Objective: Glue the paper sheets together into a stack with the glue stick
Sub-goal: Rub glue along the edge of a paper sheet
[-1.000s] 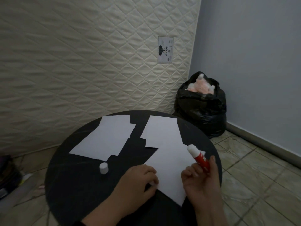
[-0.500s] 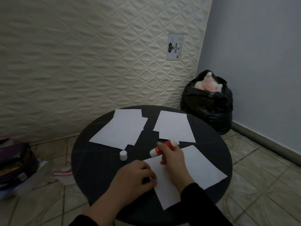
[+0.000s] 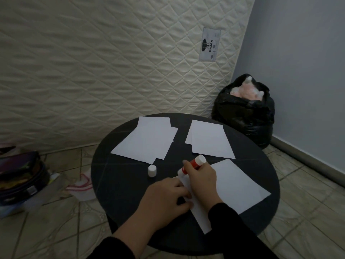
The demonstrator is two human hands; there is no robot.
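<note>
On the round black table [image 3: 119, 184], the right hand [image 3: 202, 181], which held the red-and-white glue stick [image 3: 192, 165] aloft a second ago, now grips it tip-down on the nearest white paper sheet [image 3: 237, 186]; the left hand [image 3: 166, 198], fingers curled, pins its edge. Gluing has begun.

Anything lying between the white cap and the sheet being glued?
No. In the head view, only bare black table separates the cap from the near sheet, whose left corner the hands cover.
</note>
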